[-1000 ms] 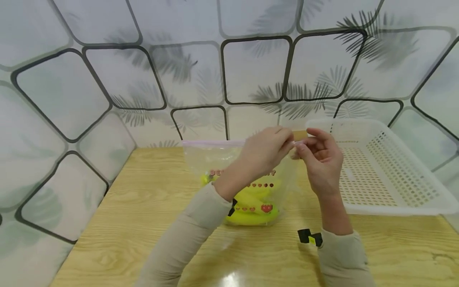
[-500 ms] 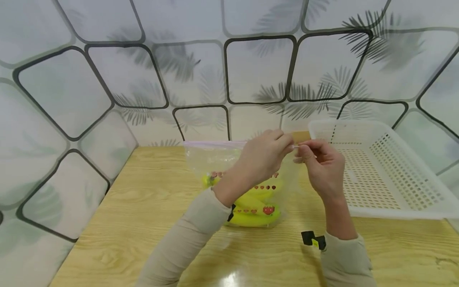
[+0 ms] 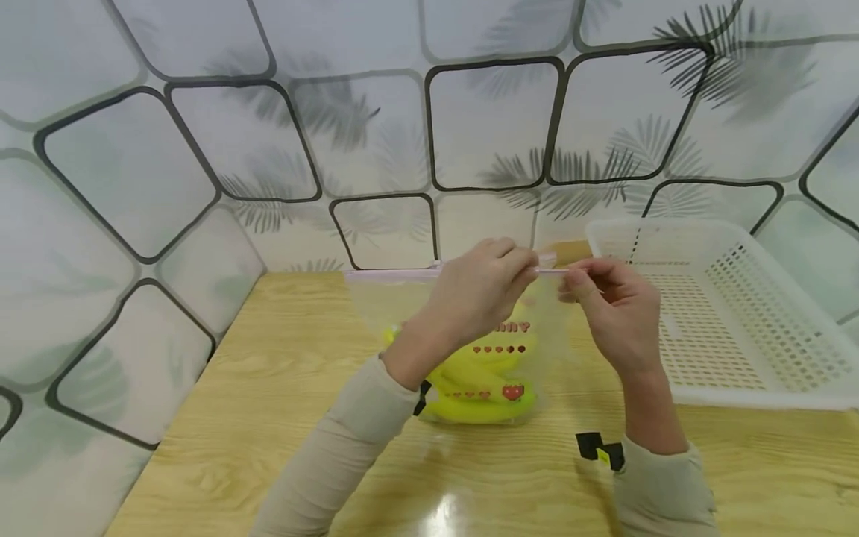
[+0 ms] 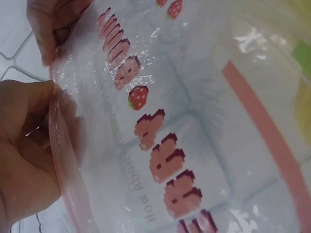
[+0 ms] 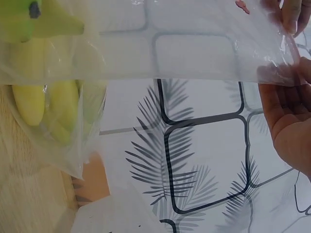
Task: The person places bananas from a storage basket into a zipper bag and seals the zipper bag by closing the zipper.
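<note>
A clear zip bag [image 3: 376,294] with a pink top strip and printed red lettering stands on the table with yellow bananas [image 3: 470,373] inside. My left hand [image 3: 479,294] pinches the strip right of its middle, its forearm crossing in front of the bag. At the right end of the strip, my right hand [image 3: 620,313] pinches the corner between thumb and fingers. A short stretch of pink strip shows between the two hands. In the left wrist view the left thumb [image 4: 29,99] presses on the pink edge. Bananas also show through the plastic in the right wrist view.
A white perforated plastic basket [image 3: 711,328] stands on the right of the wooden table [image 3: 268,373]. Behind the bag's right corner is a brown piece [image 3: 567,252]. A patterned wall covering [image 3: 376,149] rises at the back and left.
My left hand has slid left along the strip, and my right hand has shifted slightly right. The gap between them is wider, with more pink strip showing. The view has turned slightly left.
</note>
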A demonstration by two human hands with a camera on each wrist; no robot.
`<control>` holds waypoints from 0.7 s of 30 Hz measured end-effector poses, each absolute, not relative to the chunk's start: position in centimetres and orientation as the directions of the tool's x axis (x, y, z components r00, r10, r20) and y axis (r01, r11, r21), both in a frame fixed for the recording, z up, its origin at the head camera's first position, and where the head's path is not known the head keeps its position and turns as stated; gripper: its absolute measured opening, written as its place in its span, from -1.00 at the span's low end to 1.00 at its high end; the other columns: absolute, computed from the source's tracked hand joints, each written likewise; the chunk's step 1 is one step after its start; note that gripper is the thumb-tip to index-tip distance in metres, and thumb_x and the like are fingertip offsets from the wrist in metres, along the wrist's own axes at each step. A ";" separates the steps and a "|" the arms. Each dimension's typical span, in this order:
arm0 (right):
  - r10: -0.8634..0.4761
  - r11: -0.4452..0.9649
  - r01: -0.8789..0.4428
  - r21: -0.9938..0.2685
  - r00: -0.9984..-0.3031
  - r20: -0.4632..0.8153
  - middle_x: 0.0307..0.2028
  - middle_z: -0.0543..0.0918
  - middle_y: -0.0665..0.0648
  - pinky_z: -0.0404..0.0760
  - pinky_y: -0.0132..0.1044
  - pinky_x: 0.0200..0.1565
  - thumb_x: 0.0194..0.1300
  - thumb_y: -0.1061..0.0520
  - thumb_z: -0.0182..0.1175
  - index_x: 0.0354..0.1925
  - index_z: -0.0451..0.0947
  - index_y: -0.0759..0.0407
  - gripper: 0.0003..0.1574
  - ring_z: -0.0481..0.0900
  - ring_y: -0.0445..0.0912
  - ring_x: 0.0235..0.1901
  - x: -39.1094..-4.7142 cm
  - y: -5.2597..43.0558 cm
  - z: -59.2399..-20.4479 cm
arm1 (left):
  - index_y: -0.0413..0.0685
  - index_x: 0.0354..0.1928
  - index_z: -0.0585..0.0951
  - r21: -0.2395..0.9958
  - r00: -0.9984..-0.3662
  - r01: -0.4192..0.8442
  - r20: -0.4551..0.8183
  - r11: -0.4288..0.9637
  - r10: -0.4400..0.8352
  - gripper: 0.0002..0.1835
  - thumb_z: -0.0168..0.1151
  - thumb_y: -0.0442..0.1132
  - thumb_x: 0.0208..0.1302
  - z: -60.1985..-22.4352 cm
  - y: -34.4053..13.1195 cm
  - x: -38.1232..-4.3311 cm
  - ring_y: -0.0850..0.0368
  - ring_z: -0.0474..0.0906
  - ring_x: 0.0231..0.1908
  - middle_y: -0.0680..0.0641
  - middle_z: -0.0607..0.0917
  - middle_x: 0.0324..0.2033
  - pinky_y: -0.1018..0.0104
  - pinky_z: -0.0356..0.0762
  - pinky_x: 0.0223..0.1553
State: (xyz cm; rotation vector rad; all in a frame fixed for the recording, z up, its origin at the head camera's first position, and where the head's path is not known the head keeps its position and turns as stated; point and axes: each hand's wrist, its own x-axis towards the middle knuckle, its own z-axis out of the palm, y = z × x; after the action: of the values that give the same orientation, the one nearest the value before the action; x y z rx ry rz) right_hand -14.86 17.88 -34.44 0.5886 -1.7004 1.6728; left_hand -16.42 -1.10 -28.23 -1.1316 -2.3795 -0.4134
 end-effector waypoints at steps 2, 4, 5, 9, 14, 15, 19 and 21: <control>0.106 0.110 -0.730 -0.675 -0.666 0.738 -0.39 0.69 -0.01 0.65 -0.48 -0.28 0.33 0.37 0.22 -0.26 0.55 0.61 -0.80 0.67 -0.25 -0.43 -14.8 18.0 -34.3 | -0.04 -0.05 0.67 0.063 -0.513 0.811 0.553 0.581 0.656 -0.79 0.11 -0.14 0.49 -28.4 -1.1 -16.5 0.14 0.57 -0.23 0.03 0.67 -0.22 0.37 0.55 -0.25; 0.091 0.150 -0.738 -0.658 -0.652 0.753 -0.38 0.69 -0.04 0.65 -0.48 -0.27 0.32 0.39 0.21 -0.26 0.52 0.65 -0.78 0.66 -0.26 -0.42 -14.7 17.9 -34.2 | -0.03 -0.07 0.67 0.050 -0.478 0.832 0.571 0.553 0.667 -0.80 0.13 -0.13 0.48 -28.6 -1.0 -16.6 0.16 0.52 -0.32 0.03 0.64 -0.27 0.39 0.51 -0.30; 0.092 0.169 -0.739 -0.652 -0.647 0.757 -0.38 0.68 -0.06 0.65 -0.48 -0.28 0.32 0.39 0.20 -0.27 0.52 0.66 -0.79 0.66 -0.27 -0.41 -14.6 17.9 -34.2 | -0.03 -0.08 0.67 0.044 -0.463 0.840 0.580 0.541 0.670 -0.80 0.13 -0.13 0.48 -28.7 -1.0 -16.6 0.16 0.50 -0.36 0.03 0.63 -0.30 0.38 0.49 -0.31; 0.136 0.156 -0.737 -0.658 -0.643 0.753 -0.39 0.68 -0.06 0.65 -0.49 -0.30 0.30 0.45 0.18 -0.29 0.52 0.67 -0.84 0.66 -0.27 -0.41 -14.4 17.3 -34.1 | -0.02 -0.13 0.68 0.048 -0.448 0.847 0.600 0.529 0.663 -0.83 0.13 -0.16 0.48 -28.9 -1.4 -16.6 0.12 0.44 -0.39 0.02 0.56 -0.37 0.37 0.43 -0.34; 0.188 0.098 -0.714 -0.693 -0.671 0.717 -0.43 0.67 0.00 0.66 -0.47 -0.31 0.31 0.42 0.20 -0.28 0.52 0.63 -0.84 0.65 -0.24 -0.42 -14.3 16.9 -34.0 | -0.07 -0.15 0.69 0.079 -0.467 0.840 0.611 0.538 0.639 -0.82 0.11 -0.22 0.48 -29.0 -1.8 -16.4 0.06 0.48 -0.31 -0.01 0.57 -0.34 0.37 0.47 -0.29; 0.191 0.110 -0.707 -0.698 -0.674 0.713 -0.43 0.66 -0.01 0.66 -0.47 -0.31 0.31 0.41 0.21 -0.28 0.53 0.61 -0.84 0.64 -0.24 -0.42 -14.3 16.8 -34.0 | -0.08 -0.14 0.69 0.081 -0.467 0.840 0.613 0.537 0.637 -0.81 0.10 -0.23 0.48 -28.9 -1.9 -16.4 0.05 0.48 -0.31 -0.02 0.57 -0.34 0.37 0.48 -0.28; 0.188 0.161 -0.706 -0.689 -0.664 0.724 -0.42 0.68 -0.03 0.65 -0.48 -0.28 0.31 0.43 0.20 -0.25 0.54 0.58 -0.88 0.65 -0.24 -0.42 -14.2 16.5 -34.0 | -0.08 -0.12 0.71 0.066 -0.463 0.836 0.620 0.545 0.634 -0.81 0.12 -0.23 0.48 -28.8 -2.0 -16.4 0.06 0.49 -0.32 -0.03 0.57 -0.35 0.39 0.48 -0.30; 0.191 0.202 -0.718 -0.667 -0.639 0.745 -0.41 0.70 -0.05 0.65 -0.49 -0.29 0.30 0.46 0.20 -0.25 0.54 0.60 -0.89 0.66 -0.26 -0.42 -14.1 16.3 -34.0 | -0.06 -0.11 0.72 0.061 -0.464 0.833 0.617 0.550 0.635 -0.81 0.14 -0.22 0.46 -28.7 -2.2 -16.4 0.08 0.49 -0.34 -0.02 0.58 -0.36 0.40 0.48 -0.32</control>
State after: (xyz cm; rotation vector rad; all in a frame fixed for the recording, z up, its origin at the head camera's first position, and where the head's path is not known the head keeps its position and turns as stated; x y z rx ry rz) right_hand -14.12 16.32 -33.99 0.4967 -1.7301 1.5357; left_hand -16.36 -2.25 -28.69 -1.1800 -2.2492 -0.4850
